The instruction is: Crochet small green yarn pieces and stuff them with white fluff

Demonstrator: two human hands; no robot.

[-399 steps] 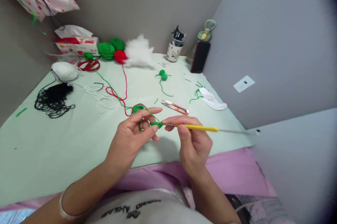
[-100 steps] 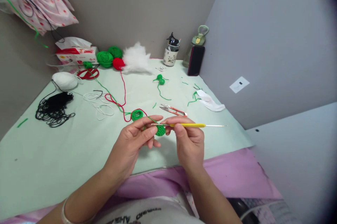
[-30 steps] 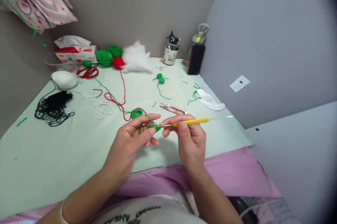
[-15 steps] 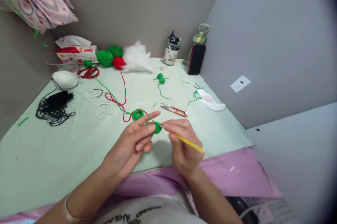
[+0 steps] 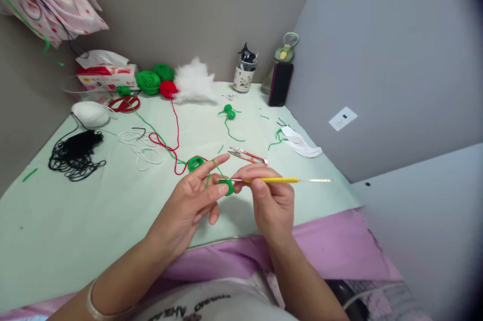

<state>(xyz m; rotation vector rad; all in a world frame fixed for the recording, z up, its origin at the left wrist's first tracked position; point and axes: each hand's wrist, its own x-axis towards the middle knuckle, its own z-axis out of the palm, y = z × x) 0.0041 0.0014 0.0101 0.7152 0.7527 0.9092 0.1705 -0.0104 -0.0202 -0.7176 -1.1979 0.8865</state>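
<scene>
My left hand [image 5: 192, 197] pinches a small round piece of green crochet [image 5: 228, 187] between thumb and fingers, its index finger stretched out with green yarn running over it. In my right hand [image 5: 273, 200] is a crochet hook [image 5: 281, 180] with a yellow grip, lying nearly level; its metal tip meets the top of the crochet piece. Just beyond my left fingers sits a green crocheted coil [image 5: 195, 163], with a red yarn strand beside it. Orange thread snips [image 5: 251, 155] lie just past my right hand.
Along the back stand a tissue box [image 5: 107, 78], green yarn balls [image 5: 148, 82], a red yarn ball [image 5: 168, 89], white stuffing [image 5: 194, 82], a pen jar [image 5: 243, 80], a phone [image 5: 280, 84] and a bottle [image 5: 284, 54]. Black yarn [image 5: 77, 152] and red-handled scissors [image 5: 126, 104] lie left.
The hook has swung from slanting down toward me to nearly level, its far end now pointing right. My right hand has turned with it. The crochet piece stays in my left hand.
</scene>
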